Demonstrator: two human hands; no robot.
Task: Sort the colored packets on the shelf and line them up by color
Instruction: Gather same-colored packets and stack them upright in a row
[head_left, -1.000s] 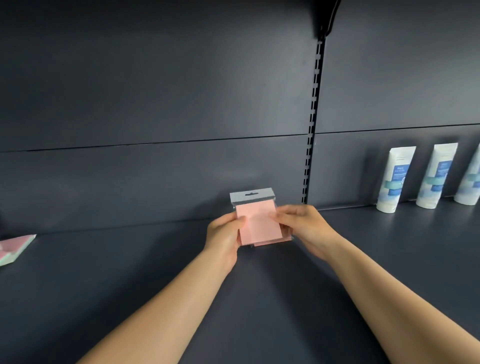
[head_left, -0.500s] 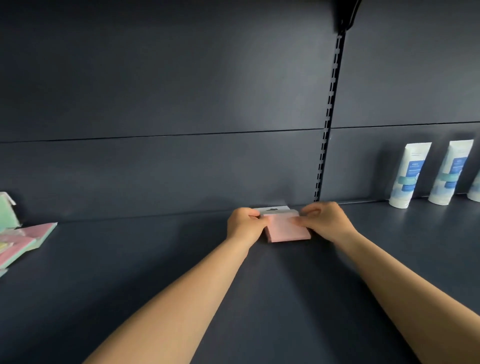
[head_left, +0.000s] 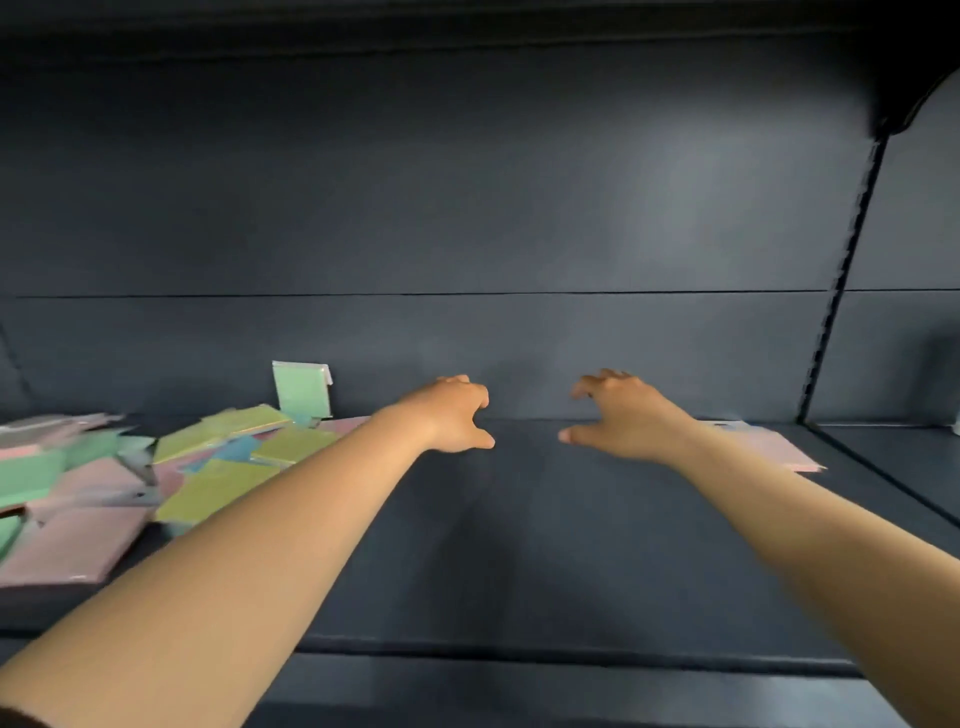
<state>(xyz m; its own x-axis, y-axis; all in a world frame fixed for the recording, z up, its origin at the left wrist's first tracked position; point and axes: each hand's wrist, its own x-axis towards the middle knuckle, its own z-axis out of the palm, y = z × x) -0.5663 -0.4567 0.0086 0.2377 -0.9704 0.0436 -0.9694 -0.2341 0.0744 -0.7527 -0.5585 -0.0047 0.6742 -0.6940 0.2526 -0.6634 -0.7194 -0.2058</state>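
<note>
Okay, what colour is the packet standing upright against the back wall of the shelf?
Light green, seen in the head view: the upright packet stands behind the mixed pile.

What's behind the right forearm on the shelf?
A pink packet lies flat on the shelf behind the right forearm. Its near left part is covered by the arm, so anything there stays hidden.

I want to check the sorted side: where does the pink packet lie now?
In the head view the pink packet lies flat on the shelf at the right, just behind the right forearm and left of the slotted upright.

Pink, green, yellow packets (head_left: 104, 488); dark shelf (head_left: 545, 545)
</note>
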